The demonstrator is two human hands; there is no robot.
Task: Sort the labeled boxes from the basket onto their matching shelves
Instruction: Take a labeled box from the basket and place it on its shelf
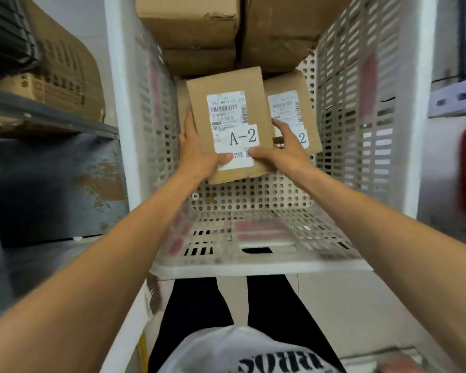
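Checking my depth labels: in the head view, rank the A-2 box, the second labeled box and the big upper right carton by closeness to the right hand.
1. A-2 box: gripped by the right hand at its right edge.
2. second labeled box: just behind that hand, to the right.
3. big carton: farthest, at the top of the view.

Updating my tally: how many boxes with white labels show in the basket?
2. The A-2 box, held by the left hand and right hand; a second box behind it on the right. More may hide behind.

White shirt (226,348) with black lettering, black trousers (191,305).
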